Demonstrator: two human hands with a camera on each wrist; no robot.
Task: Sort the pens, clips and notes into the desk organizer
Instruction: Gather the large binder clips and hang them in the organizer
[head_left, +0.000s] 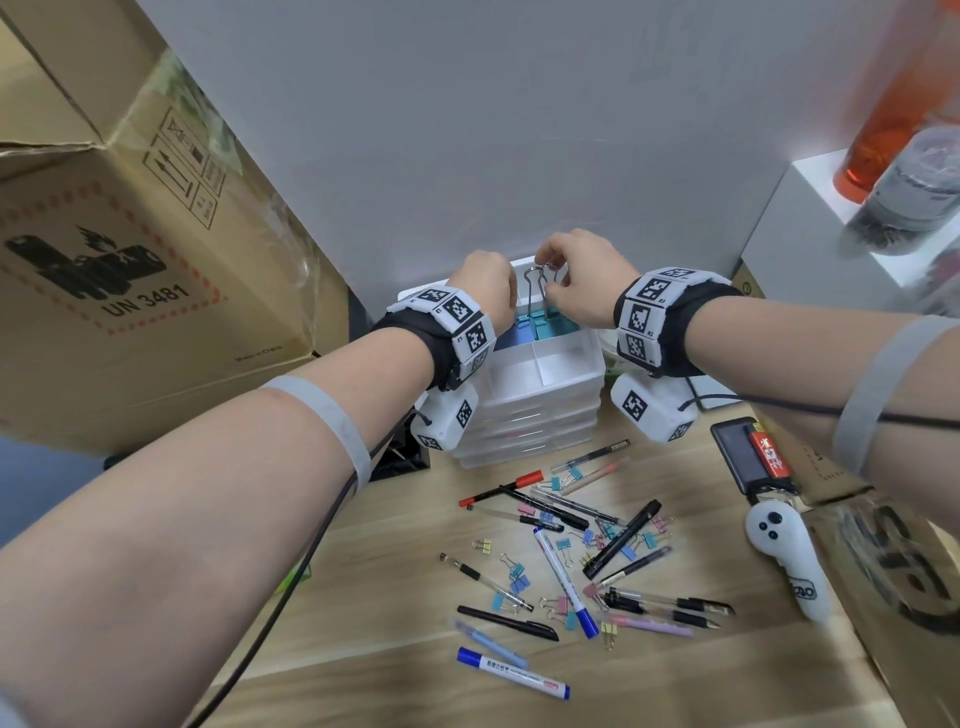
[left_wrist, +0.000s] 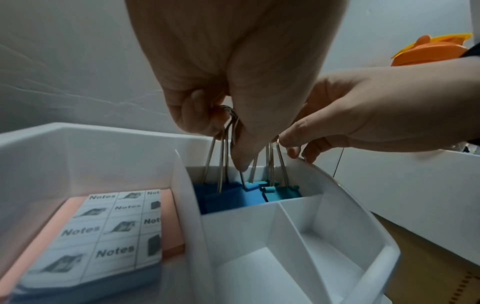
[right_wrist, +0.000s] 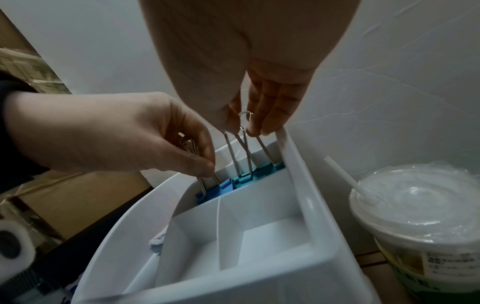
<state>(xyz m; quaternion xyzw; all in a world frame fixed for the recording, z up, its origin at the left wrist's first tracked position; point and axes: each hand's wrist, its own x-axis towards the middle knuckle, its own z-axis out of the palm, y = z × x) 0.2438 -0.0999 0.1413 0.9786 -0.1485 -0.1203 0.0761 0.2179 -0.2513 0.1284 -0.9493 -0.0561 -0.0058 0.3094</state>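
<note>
The left hand (left_wrist: 233, 86) is pinching the wire handles of the blue binder clips (left_wrist: 228, 195) standing in the white desk organizer's (left_wrist: 363, 236) rear compartment; the right hand (right_wrist: 249, 61) is pinching the teal binder clips' (right_wrist: 259, 174) handles just beside them. The pad (left_wrist: 103, 232) in the adjacent compartment is reading "Notes". The cardboard box (head_left: 130, 234) is showing "UN 3481".

The white desk organizer (head_left: 540, 384), centre of the head view, has stacked drawers and an open divided top. Large blue binder clips (left_wrist: 228, 195) and teal binder clips (right_wrist: 262, 174) stand upright in its rear compartment, wire handles raised. A pad printed "Notes" (left_wrist: 103, 230) lies flat in the left compartment. Pens and markers (head_left: 566, 582) and small coloured clips (head_left: 517, 571) lie scattered across the lower centre of the head view.
</note>
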